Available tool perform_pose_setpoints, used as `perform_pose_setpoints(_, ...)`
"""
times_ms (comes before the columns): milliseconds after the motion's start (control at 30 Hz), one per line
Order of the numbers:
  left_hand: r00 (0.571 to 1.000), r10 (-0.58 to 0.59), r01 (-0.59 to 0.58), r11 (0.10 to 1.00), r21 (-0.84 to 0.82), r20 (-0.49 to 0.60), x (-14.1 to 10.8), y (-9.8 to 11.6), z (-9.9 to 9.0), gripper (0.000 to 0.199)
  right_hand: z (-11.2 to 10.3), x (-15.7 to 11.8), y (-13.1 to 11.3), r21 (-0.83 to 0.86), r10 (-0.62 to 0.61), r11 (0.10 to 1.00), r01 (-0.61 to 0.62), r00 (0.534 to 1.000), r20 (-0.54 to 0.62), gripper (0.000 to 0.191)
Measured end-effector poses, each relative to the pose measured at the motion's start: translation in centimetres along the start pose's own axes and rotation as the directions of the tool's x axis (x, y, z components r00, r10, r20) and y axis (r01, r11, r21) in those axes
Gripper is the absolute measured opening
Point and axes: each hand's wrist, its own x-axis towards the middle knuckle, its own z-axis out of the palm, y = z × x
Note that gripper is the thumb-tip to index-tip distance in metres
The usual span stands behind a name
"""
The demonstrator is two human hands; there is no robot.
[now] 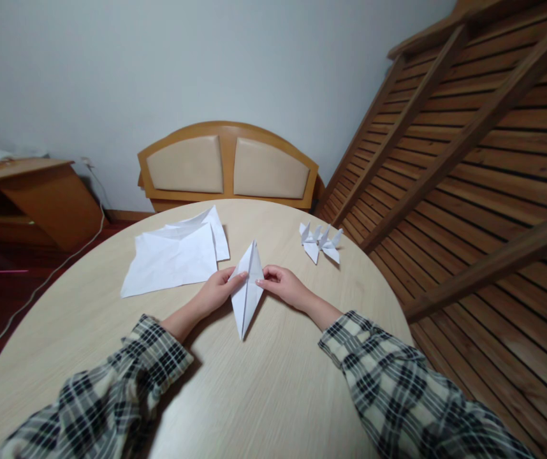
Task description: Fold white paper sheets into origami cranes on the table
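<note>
Plaid sleeves [153,366] extend over the bench [273,395], where white sheets [173,258] lie beyond and left of the left fingers [240,278]. Folded paper diamond [240,306] is located between these and the right fingers [273,284], both sets pinching its opposite side edges; judged light, stiff along layered creases and easily crushed, it is best held lightly at those edges, with small folded figures [310,250] beyond and right of the right fingers.
</note>
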Motion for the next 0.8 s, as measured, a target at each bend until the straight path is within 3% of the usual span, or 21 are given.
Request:
perform_pose_setpoints(300, 1.000, -0.001, 0.000, 0.997, 0.074, 0.017, 0.0, -0.1, 0.0, 0.038, 0.0, 0.0, 0.0, -0.025, -0.026, 0.999, 0.027, 0.999, 0.030, 0.027)
perform_pose_setpoints(800, 0.980, -0.058, 0.042, 0.995, 0.087, 0.192, -0.5, 0.9, -0.4, 0.034, 0.0, 0.1, -0.1, 0.071, 0.003, 0.997, -0.004, 1.000, 0.014, 0.024)
